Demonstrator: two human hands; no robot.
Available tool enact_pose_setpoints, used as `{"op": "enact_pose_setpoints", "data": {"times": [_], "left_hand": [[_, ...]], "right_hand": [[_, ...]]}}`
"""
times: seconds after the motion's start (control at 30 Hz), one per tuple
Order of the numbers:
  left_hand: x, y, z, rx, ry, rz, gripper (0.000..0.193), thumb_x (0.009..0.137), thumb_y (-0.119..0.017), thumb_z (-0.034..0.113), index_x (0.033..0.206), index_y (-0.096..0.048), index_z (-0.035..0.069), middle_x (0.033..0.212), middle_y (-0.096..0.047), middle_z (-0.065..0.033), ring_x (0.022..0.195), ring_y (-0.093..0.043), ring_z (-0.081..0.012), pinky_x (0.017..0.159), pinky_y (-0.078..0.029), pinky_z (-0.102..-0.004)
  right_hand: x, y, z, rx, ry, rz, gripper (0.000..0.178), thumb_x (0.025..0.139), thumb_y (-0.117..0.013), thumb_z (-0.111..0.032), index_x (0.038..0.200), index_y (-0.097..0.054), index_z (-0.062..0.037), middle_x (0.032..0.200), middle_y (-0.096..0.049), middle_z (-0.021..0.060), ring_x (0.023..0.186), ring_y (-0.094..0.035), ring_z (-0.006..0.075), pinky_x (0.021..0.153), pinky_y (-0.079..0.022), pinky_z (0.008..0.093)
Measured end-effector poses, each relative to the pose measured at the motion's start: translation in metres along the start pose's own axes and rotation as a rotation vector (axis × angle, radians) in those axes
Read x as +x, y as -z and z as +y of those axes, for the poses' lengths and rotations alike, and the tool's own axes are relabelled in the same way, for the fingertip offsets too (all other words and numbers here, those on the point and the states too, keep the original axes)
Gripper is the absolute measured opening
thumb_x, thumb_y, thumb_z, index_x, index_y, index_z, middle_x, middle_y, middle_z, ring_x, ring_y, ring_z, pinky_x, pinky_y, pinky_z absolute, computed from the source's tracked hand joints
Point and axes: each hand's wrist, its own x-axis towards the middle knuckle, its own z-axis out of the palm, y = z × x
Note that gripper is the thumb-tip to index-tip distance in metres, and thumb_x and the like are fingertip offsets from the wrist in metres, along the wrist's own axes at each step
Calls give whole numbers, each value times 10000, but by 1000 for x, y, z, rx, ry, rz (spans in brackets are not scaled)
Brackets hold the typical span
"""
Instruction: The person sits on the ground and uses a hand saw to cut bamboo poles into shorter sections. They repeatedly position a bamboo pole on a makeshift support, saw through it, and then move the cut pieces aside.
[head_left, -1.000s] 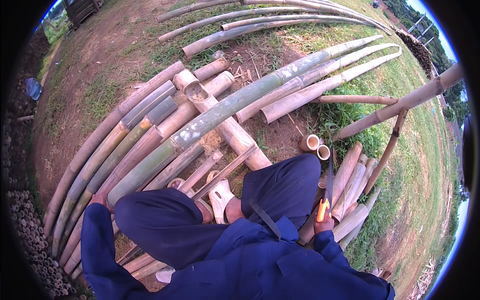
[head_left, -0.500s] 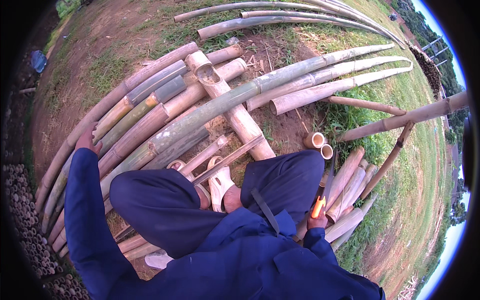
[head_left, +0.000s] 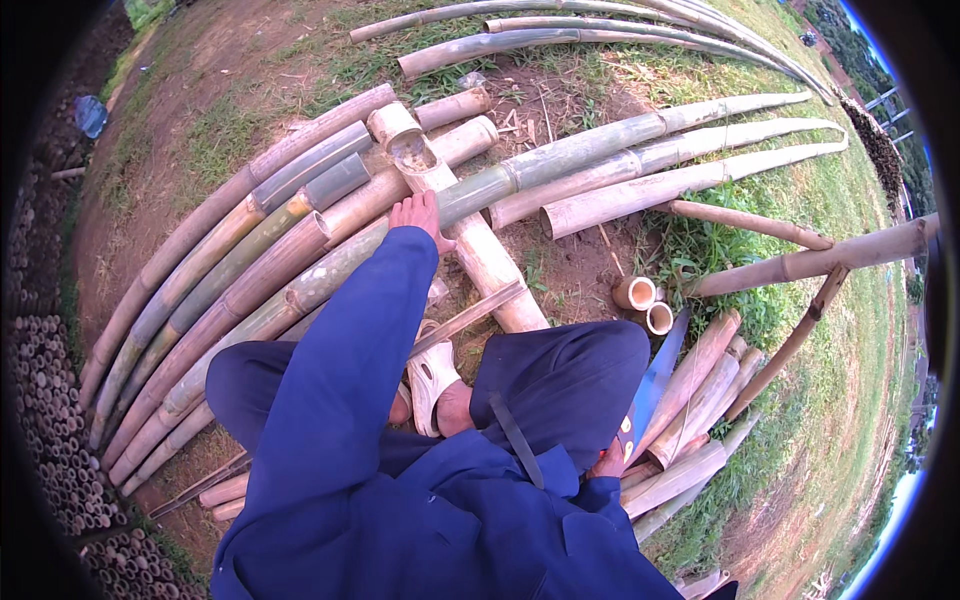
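Note:
My left hand (head_left: 420,214) lies over a long green-grey bamboo pole (head_left: 482,192), its fingers curled across the top and the thumb stuck out. Under the pole runs a thick pale bamboo support (head_left: 497,280) with hollows cut in its upper end. Beside my right knee, my right hand (head_left: 608,463) is closed round a handsaw (head_left: 657,372). Its wide blade points away from me, flat side showing, while my hand and trousers hide most of the handle. Split bamboo lengths (head_left: 690,385) lie right beside the blade.
Several bamboo poles (head_left: 240,245) lie side by side at the left. Two short cut bamboo tubes (head_left: 658,318) stand by my right knee. A bamboo frame (head_left: 800,270) rises at the right. A thin bamboo strip (head_left: 470,318) crosses near my sandal (head_left: 432,375).
My left hand has swung right from the left-hand poles onto the long pole at the support. The saw has turned, so its blade now shows flat and its orange handle is mostly hidden.

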Motion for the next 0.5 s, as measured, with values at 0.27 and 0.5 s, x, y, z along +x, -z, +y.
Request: {"op": "enact_pose_setpoints", "data": {"times": [0.27,0.5], "left_hand": [[25,-28,-15,60,48,-28,693,667,-898,303,1214,-556,49,1159,-684,-152,1121,-669,-318,974,-490,-431],[13,-12,-15,-141,-39,-154,672,673,-819,236,1247,-579,-19,1030,-759,-229,1007,-741,-360,903,-523,-442]], "right_hand": [[1,-1,24,-155,214,-19,426,817,-730,-188,1202,-653,-23,1093,-679,197,1019,-661,407,853,-520,480],[5,21,54,-240,131,-150,407,821,-695,-172,1190,-647,-7,1067,-687,194,978,-675,387,841,-532,460]]}}
